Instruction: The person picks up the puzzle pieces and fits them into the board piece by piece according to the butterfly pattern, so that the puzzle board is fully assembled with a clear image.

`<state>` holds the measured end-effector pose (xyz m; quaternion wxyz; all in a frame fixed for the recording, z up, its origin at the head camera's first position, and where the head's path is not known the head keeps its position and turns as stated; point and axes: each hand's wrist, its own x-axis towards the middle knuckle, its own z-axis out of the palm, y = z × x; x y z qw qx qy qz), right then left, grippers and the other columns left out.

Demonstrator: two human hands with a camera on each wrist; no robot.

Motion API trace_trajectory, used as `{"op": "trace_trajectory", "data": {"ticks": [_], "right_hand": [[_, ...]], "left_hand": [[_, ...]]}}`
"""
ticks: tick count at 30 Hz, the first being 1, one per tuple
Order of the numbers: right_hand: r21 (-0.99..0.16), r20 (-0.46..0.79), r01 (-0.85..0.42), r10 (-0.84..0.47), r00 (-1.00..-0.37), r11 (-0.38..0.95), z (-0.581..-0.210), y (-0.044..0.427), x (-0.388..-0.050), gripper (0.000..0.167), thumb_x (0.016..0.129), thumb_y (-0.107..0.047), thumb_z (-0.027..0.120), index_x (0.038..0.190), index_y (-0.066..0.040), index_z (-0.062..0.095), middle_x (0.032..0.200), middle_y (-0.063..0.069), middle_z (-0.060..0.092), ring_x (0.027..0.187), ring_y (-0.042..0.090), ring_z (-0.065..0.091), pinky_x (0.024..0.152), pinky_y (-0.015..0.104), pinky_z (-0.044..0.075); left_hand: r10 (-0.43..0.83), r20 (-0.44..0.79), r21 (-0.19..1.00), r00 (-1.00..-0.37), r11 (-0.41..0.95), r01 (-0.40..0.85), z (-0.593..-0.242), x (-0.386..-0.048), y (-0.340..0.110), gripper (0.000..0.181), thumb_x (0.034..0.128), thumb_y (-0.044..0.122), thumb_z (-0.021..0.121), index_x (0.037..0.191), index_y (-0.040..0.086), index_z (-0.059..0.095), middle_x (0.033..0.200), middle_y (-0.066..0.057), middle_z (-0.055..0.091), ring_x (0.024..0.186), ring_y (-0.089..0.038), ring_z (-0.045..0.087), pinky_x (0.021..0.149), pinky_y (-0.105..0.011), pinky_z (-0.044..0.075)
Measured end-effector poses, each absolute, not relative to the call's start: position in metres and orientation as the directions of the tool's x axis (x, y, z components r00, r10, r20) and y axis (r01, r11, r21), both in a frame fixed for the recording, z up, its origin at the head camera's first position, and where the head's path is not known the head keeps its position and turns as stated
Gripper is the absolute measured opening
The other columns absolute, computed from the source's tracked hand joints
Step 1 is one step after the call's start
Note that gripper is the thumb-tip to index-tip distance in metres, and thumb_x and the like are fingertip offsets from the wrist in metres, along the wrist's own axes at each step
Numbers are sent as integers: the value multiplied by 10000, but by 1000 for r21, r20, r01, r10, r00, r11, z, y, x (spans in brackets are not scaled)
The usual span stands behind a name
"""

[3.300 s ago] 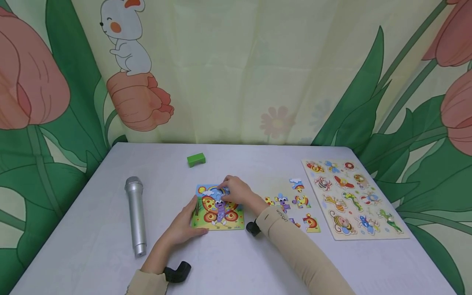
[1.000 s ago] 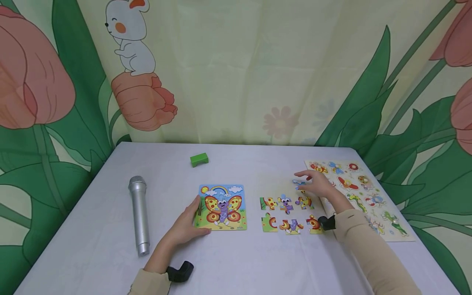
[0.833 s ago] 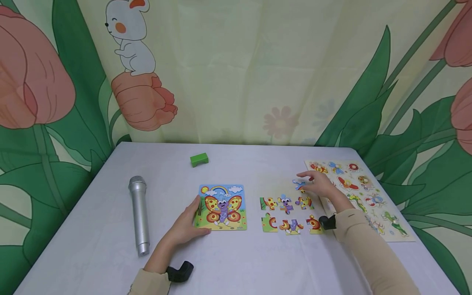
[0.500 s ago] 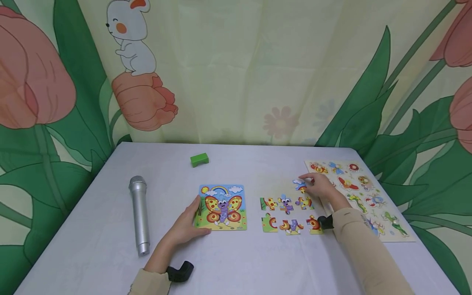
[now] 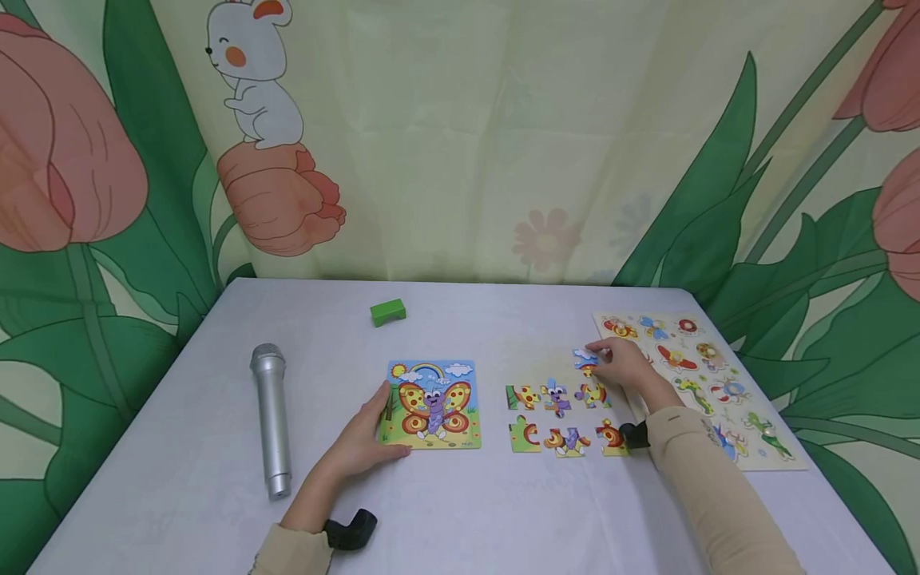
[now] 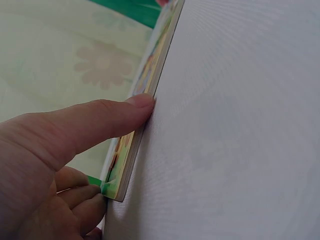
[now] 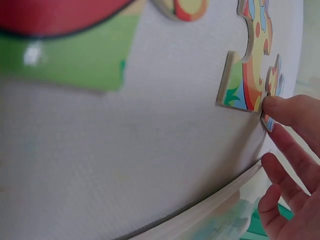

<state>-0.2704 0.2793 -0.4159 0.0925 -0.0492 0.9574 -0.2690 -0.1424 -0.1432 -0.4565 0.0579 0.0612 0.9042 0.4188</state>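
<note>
A square butterfly puzzle board [image 5: 460, 435] lies flat on the white table in the head view. My left hand [image 5: 359, 439] holds its near left corner, the thumb against the near edge and the fingers at the left side. Right of the board, my right hand [image 5: 625, 367] pinches a cloud-and-rainbow puzzle piece [image 5: 584, 358] between thumb and index finger, at the piece's right side. In the right wrist view this puzzle piece [image 7: 271, 122] is still low on the table, partly covered by the fingertips. Closer in are two rows of loose puzzle pieces [image 5: 557, 395].
A larger board [image 5: 762, 459] with insect pictures lies at the right, partly under my right forearm. At the left lies a silver microphone [image 5: 269, 419]. A green block [image 5: 388, 311] sits near the table's far edge.
My right hand has gone from the butterfly board to the loose pieces at the right. Its spread fingers have closed on the cloud-and-rainbow piece, which has shifted slightly. The left hand stays at the board.
</note>
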Motion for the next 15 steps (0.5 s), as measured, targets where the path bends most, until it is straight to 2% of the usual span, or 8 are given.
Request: {"op": "trace_trajectory", "data": {"ticks": [8,15], "right_hand": [[-525,-134,-49,-140,-981,850,-417,280,-268,438,806,-86,662,1222,5,559,1048,181,529,862,268,435,704,348,391],[-543,-128,-56,-149,-981,838,-416,278,-266,440,806,-98,674,1214,16,558,1120,217,520,897,289,448,746,390,416]], "left_hand": [[161,-50,767,-986,639,65,-458,-142,-145,1034,682,238,805,1451,9,153,1501,-161,159,1355,-361,158,1075,-517,153],[155,-58,766,-986,641,56,-459,-143,-144,1029,688,239,801,1456,25,150,1504,-154,156,1355,-367,151,1068,-532,159]]}}
